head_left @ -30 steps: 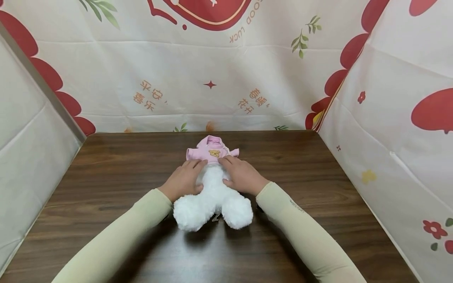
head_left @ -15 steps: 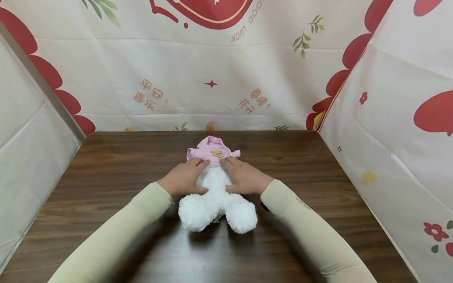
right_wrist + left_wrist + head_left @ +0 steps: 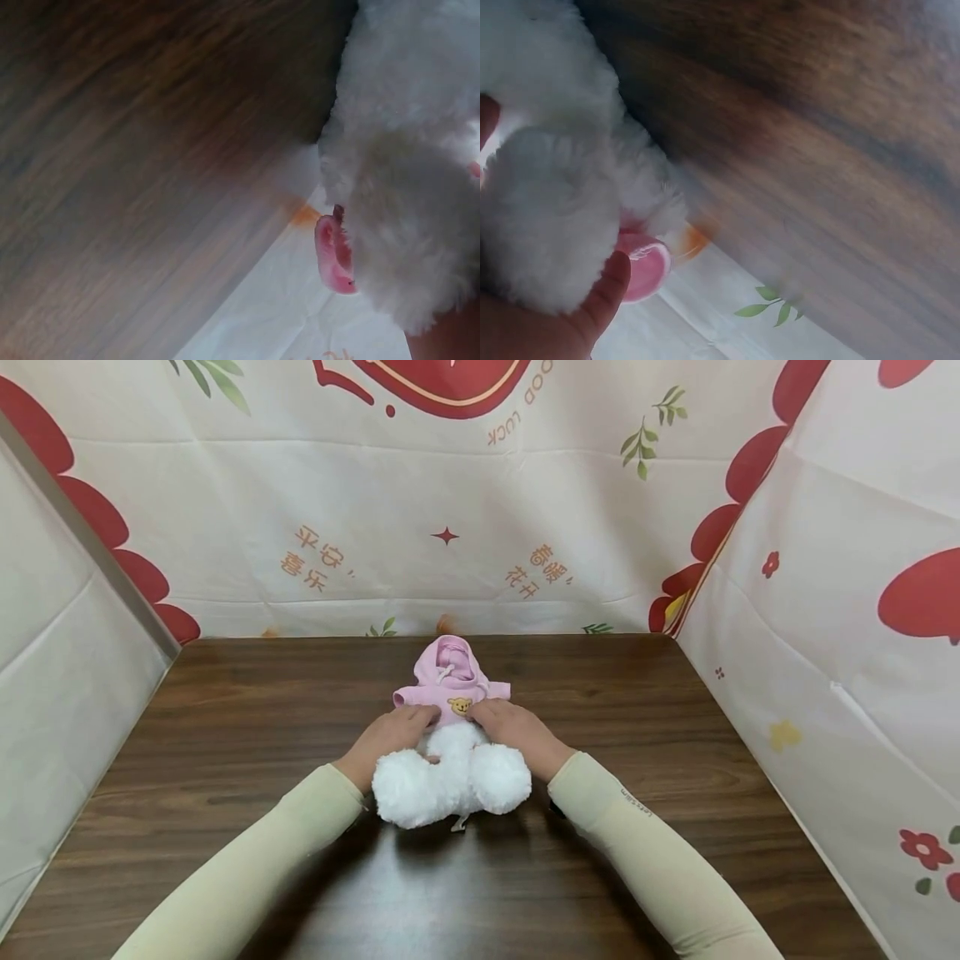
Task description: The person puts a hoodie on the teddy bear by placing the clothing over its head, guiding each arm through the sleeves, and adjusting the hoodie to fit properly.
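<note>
A white fluffy plush toy (image 3: 450, 777) in a pink hooded top (image 3: 442, 695) is on the wooden table, its two thick legs towards the camera and the hood away. The left hand (image 3: 386, 739) grips the toy's left side at the hem; its thumb is mostly behind a leg. On the opposite side the right hand (image 3: 523, 735) holds the toy, fingertips on the pink cloth beside a bear patch (image 3: 460, 706), thumb hidden. White fur (image 3: 547, 217) fills much of the left wrist view, with a pink sleeve (image 3: 646, 268); the right wrist view shows fur (image 3: 412, 225) and the other sleeve (image 3: 334, 255).
The brown wooden table (image 3: 247, 710) reaches back to a white printed cloth (image 3: 480, 502). Another printed cloth (image 3: 832, 610) borders the right side, and a pale panel (image 3: 67, 652) stands at the left. A small tag (image 3: 460, 823) shows below the toy.
The toy has tipped: its legs have drawn up and back towards the hands, hiding the thumbs more. The hood now shows taller and more open. Both hands remain at its sides.
</note>
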A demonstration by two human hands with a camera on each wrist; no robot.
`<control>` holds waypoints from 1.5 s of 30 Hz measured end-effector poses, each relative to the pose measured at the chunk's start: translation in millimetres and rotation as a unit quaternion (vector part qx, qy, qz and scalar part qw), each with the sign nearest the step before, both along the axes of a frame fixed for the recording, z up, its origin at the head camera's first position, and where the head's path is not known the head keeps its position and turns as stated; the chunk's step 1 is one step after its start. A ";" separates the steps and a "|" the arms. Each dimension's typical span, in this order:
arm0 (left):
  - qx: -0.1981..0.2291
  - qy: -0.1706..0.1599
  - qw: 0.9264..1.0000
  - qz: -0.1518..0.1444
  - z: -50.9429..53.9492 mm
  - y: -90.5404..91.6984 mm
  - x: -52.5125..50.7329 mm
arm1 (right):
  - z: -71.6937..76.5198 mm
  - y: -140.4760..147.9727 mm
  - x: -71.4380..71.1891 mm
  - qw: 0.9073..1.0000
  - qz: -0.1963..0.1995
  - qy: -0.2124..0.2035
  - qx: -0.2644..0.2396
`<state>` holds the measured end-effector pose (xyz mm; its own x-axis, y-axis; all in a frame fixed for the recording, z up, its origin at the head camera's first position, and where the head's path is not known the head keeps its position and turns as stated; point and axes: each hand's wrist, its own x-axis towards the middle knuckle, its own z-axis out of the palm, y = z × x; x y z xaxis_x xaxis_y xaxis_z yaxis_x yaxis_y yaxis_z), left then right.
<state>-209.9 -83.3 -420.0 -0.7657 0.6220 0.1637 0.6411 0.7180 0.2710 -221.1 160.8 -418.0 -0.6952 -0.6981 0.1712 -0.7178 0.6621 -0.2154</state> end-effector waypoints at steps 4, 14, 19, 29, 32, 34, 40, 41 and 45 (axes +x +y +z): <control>0.002 0.044 0.999 -0.018 -3.1 -1.0 1.4 | 1.3 -3.0 -1.1 1.000 -0.007 -0.011 -0.006; 0.060 0.105 0.992 -0.039 -7.1 -3.4 3.8 | 6.7 -2.7 -5.8 0.999 0.029 0.017 -0.032; 0.079 0.113 0.989 -0.046 -8.5 -4.8 4.7 | 8.3 -4.9 -5.9 0.995 0.063 0.035 -0.064; 0.107 0.129 0.984 -0.064 -19.7 -12.8 2.5 | 5.7 -11.0 -11.6 0.989 0.119 0.053 -0.070; 0.123 0.135 0.981 -0.066 -22.4 -14.2 3.8 | 6.8 -11.6 -11.8 0.990 0.113 0.047 -0.069; 0.123 0.135 0.981 -0.062 -22.2 -14.3 5.7 | 7.8 -11.4 -10.6 0.991 0.105 0.047 -0.065; 0.107 0.140 0.983 -0.049 -17.0 -13.1 9.0 | 9.4 -11.4 -7.7 0.992 0.095 0.056 -0.060; 0.107 0.139 0.983 -0.049 -16.3 -12.8 9.0 | 9.4 -11.4 -7.7 0.992 0.095 0.058 -0.061; 0.116 0.131 0.983 -0.055 -14.9 -11.7 9.5 | 8.4 -11.8 -8.4 0.991 0.102 0.062 -0.061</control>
<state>-200.4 -95.1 -434.9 -0.6085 0.6214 0.4935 0.7811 0.5786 0.2347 -229.5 149.0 -409.6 -0.5110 -0.7904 0.3379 -0.8595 0.4756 -0.1873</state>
